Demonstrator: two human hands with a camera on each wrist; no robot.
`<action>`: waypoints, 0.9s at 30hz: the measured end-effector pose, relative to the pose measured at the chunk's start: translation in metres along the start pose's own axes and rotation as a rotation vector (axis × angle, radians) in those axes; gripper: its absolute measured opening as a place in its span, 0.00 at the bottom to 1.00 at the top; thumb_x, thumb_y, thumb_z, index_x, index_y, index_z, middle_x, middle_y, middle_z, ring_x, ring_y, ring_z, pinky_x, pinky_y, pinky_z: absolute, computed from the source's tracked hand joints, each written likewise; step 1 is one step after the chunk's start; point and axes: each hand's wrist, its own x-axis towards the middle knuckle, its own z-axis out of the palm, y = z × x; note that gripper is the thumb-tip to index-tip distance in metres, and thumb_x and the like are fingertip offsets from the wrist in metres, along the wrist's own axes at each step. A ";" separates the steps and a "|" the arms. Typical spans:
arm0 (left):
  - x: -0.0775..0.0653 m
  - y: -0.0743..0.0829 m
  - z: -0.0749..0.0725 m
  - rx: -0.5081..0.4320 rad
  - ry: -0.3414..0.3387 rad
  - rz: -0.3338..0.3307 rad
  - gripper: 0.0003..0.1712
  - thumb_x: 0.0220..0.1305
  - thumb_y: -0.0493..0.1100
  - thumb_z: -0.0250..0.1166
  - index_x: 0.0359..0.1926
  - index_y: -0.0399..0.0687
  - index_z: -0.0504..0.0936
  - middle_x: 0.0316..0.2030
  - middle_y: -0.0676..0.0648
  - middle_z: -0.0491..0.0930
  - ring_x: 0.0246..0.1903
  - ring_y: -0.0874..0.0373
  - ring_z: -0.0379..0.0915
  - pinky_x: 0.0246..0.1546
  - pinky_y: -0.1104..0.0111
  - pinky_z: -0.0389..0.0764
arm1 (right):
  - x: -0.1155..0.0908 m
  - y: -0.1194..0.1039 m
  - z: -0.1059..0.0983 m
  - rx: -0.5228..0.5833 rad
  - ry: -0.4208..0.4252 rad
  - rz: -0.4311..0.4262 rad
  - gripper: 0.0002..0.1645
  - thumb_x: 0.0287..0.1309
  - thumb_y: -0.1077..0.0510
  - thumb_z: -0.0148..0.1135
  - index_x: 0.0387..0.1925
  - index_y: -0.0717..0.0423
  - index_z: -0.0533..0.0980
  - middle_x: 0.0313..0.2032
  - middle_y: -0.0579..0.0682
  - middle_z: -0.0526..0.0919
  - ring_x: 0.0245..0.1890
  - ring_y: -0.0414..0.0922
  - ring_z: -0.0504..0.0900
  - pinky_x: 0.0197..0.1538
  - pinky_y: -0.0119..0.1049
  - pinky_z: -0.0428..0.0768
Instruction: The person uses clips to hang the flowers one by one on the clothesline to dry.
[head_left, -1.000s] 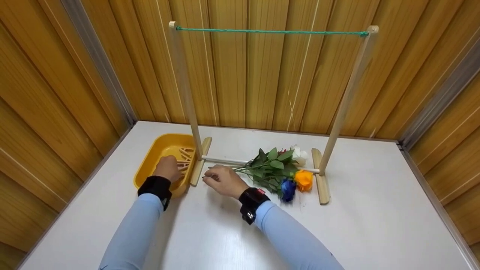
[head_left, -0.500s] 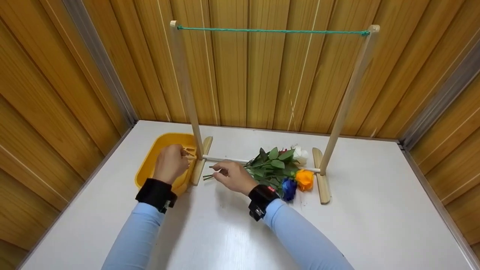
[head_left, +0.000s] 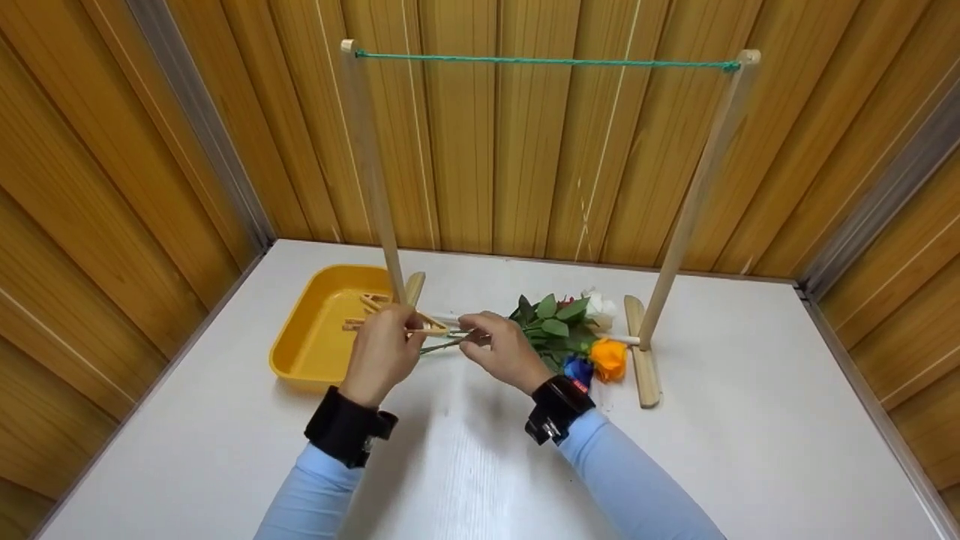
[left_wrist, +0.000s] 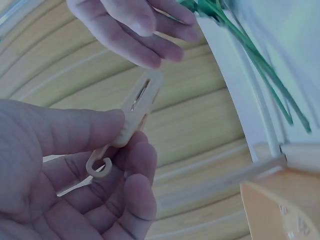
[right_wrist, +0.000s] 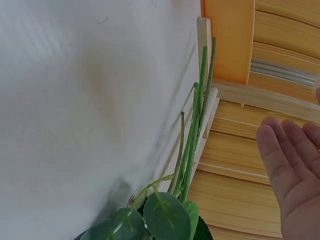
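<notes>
A peach plastic clothespin with a small hook at one end is pinched between the thumb and fingers of my left hand, right of the yellow tray. My right hand is close by, its fingers extended and holding nothing; in the left wrist view its fingertips are just by the clothespin's far end, and I cannot tell whether they touch. Artificial roses lie beyond it, with green stems pointing left. Their orange rose, blue rose and white rose show; a red one is mostly hidden.
A wooden frame stands across the table, with a left post, a right post and a green cord tied between their tops. More clothespins lie in the tray. Wood-look walls enclose the white table.
My left hand has risen out of the yellow tray and moved right, bringing a clothespin. My right hand has shifted right along the stems, towards the leaves.
</notes>
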 end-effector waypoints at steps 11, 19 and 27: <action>-0.021 0.020 0.029 -0.108 0.012 0.149 0.09 0.56 0.26 0.73 0.27 0.40 0.83 0.27 0.46 0.82 0.24 0.60 0.68 0.25 0.69 0.71 | -0.037 0.003 -0.016 0.055 0.069 0.038 0.23 0.66 0.66 0.67 0.60 0.67 0.78 0.49 0.61 0.84 0.46 0.55 0.86 0.51 0.42 0.86; -0.031 0.029 0.046 -0.210 -0.058 0.129 0.08 0.58 0.27 0.72 0.29 0.41 0.83 0.29 0.47 0.83 0.24 0.62 0.71 0.25 0.71 0.74 | -0.060 0.003 -0.020 0.094 0.142 0.012 0.17 0.65 0.66 0.68 0.55 0.67 0.82 0.46 0.58 0.85 0.44 0.52 0.87 0.49 0.35 0.86; -0.039 0.030 0.058 -0.260 -0.052 0.157 0.09 0.56 0.28 0.74 0.29 0.41 0.82 0.29 0.48 0.83 0.26 0.57 0.77 0.27 0.70 0.75 | -0.079 0.004 -0.021 0.034 0.201 0.042 0.13 0.63 0.63 0.71 0.50 0.61 0.85 0.41 0.51 0.87 0.39 0.45 0.87 0.44 0.34 0.86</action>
